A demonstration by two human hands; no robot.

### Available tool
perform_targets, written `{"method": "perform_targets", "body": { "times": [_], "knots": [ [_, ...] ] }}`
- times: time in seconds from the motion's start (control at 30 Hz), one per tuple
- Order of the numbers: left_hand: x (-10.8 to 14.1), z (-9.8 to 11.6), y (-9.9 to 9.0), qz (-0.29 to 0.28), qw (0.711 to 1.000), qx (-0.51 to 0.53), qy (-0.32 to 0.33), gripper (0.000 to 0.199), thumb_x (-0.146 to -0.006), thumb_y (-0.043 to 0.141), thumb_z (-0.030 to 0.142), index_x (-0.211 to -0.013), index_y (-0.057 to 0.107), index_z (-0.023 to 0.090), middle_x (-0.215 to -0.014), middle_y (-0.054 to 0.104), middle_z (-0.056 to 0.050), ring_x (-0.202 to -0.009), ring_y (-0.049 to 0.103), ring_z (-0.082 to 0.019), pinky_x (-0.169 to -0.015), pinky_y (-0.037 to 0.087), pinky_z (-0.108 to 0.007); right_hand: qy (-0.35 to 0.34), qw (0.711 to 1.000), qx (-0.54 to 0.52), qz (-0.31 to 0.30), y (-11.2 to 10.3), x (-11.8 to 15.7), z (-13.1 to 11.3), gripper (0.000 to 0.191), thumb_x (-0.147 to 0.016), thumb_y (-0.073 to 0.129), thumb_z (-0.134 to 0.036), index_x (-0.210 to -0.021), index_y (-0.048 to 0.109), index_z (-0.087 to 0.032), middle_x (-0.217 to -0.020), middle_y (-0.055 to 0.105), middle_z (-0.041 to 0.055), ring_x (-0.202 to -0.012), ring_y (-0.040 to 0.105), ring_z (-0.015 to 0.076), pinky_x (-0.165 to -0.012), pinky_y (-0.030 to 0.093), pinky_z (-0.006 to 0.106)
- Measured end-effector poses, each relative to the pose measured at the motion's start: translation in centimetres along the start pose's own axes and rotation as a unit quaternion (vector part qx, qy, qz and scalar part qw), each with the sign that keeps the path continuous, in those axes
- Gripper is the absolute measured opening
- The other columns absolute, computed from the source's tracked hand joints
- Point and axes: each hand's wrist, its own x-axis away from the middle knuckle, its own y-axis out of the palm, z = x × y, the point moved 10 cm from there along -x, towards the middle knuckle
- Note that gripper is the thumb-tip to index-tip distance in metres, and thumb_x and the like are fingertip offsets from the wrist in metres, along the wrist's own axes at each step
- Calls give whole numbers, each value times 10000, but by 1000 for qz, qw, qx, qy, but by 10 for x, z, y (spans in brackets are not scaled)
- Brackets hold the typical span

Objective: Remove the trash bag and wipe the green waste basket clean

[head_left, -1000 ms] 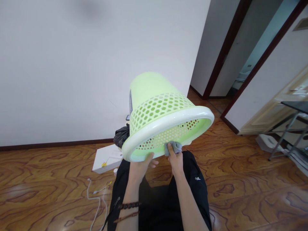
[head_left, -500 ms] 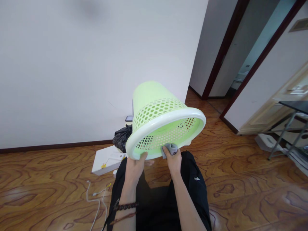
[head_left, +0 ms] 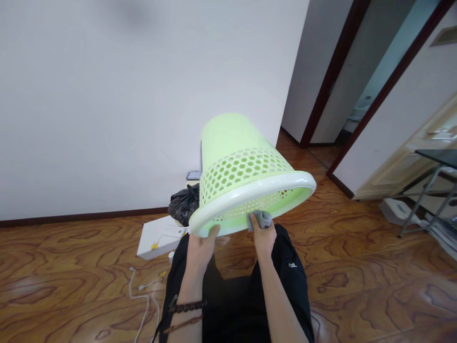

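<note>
A light green plastic wastebasket [head_left: 232, 143] with a perforated band and a white rim is held up in front of me, tilted so its mouth faces down toward my lap. My left hand [head_left: 203, 245] grips the rim at its near left side, thumb over the edge. Farther right along the same rim, my right hand [head_left: 263, 237] pinches a grey cloth [head_left: 260, 219] against the inner edge. Part of the cloth and the fingers under the rim are hidden.
Behind the wastebasket, a black plastic bag [head_left: 183, 205] sits by a white box [head_left: 159, 236] on the wooden floor. White cables [head_left: 143, 297] lie at the lower left. A pale wall [head_left: 107, 105] rises ahead. A metal-legged table [head_left: 437, 186] stands at right.
The wastebasket has tipped and turned, its mouth facing further down and its rim shifting right. My right hand and the cloth have slid a little right along the rim.
</note>
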Motion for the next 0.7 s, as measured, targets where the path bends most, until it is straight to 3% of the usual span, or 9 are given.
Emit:
{"method": "perform_targets", "body": {
  "times": [0.13,0.33,0.4,0.57,0.7],
  "knots": [
    [2,-4,3,-1,1000,6,-9,476,-614,710,323,-1001,571,84,-600,662,-71,-516,653,-263,-451,544,-344,25,999,17,40,-20,-7,0,570,-570,686,-565,-932,664,-125,-912,690,128,-851,625,274,-755,452,334],
    [2,-8,4,7,1000,10,-16,526,-602,711,327,-1032,559,66,-617,666,-72,-530,655,-273,-474,553,-364,17,998,-28,-46,23,19,3,615,-598,677,-542,-1034,638,-111,-943,689,109,-876,628,240,-752,464,292],
    [2,-5,1,8,1000,12,-7,560,-598,717,335,-1066,548,79,-631,668,-64,-529,655,-267,-475,556,-366,21,998,-30,-47,22,16,4,611,-587,691,-538,-1017,646,-106,-937,689,115,-868,628,243,-751,467,304],
    [4,-7,5,9,1000,17,-5,512,-608,713,346,-1017,551,86,-626,662,-66,-515,652,-265,-474,561,-377,51,998,-13,22,-9,-5,9,607,-560,697,-563,-945,666,-95,-900,694,123,-857,627,270,-751,466,338],
    [2,-16,12,-2,1000,5,-19,495,-621,709,362,-997,555,81,-592,652,-64,-520,653,-279,-496,566,-402,54,997,-47,-25,17,16,8,579,-597,673,-559,-944,673,-95,-886,700,106,-866,636,259,-720,471,296]
  ]
}}
